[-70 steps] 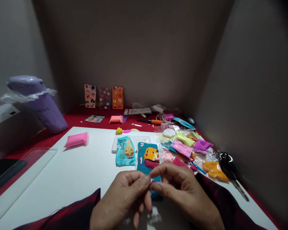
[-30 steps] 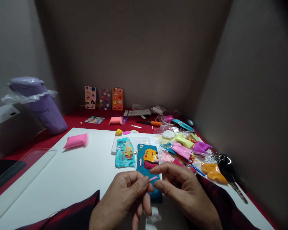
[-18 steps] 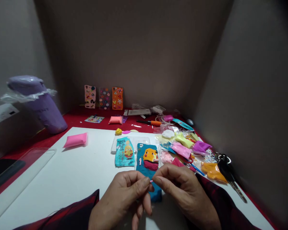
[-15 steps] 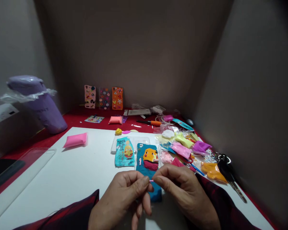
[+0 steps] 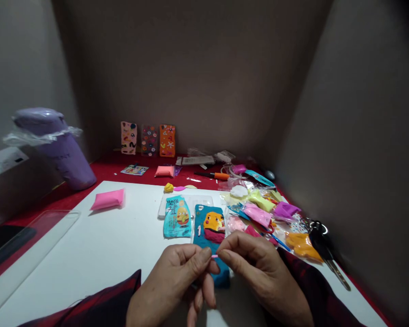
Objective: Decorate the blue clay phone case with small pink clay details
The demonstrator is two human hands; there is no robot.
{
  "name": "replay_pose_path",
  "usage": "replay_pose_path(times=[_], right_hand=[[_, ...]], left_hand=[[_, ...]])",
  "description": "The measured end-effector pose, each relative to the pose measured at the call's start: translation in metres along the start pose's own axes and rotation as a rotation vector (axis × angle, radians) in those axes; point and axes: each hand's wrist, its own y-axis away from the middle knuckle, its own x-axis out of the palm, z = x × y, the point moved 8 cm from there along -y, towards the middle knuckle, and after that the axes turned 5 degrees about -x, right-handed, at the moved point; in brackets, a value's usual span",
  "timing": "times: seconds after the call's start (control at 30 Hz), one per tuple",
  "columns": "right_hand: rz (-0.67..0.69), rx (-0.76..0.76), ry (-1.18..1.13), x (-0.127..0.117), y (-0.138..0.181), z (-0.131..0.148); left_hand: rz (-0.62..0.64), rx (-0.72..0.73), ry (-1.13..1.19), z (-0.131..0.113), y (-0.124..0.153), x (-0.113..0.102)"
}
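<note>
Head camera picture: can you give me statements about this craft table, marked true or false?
The left hand and right hand pinch a small pink clay strip between their fingertips. True.
The blue clay-covered phone case lies flat on the white board. True.
The pink clay packet rests on the black bunch of keys. False: it lies alone on the board's left; the keys are at the right.
The three decorated phone cases lie stacked. False: they stand side by side against the back wall.

The left hand (image 5: 177, 281) and right hand (image 5: 259, 272) hide most of the pink clay bit (image 5: 214, 256) and the near end of the blue phone case (image 5: 209, 225).
</note>
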Motion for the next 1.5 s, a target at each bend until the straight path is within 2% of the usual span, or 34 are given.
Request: replay_pose_path(times=[0.17, 0.4, 0.63, 1.0, 1.27, 1.5], right_hand=[[0.002, -0.023, 0.063, -0.001, 0.0, -0.001], [0.005, -0.089, 0.087, -0.004, 0.0, 0.002], [-0.037, 0.034, -0.04, -0.003, 0.001, -0.007], [0.013, 0.016, -0.007, 0.0, 0.001, -0.003], [-0.005, 0.029, -0.05, -0.006, 0.0, -0.008], [0.006, 0.016, -0.049, -0.003, -0.001, -0.002]], left_hand=[[-0.059, 0.037, -0.019, -0.005, 0.002, -0.003], [-0.066, 0.026, -0.073, -0.003, 0.004, -0.003], [-0.004, 0.053, -0.004, -0.003, 0.0, -0.002], [-0.037, 0.033, -0.021, -0.005, 0.002, -0.001], [0.0, 0.045, 0.023, -0.004, 0.002, -0.001], [-0.033, 0.068, 0.01, -0.009, 0.006, 0.001]])
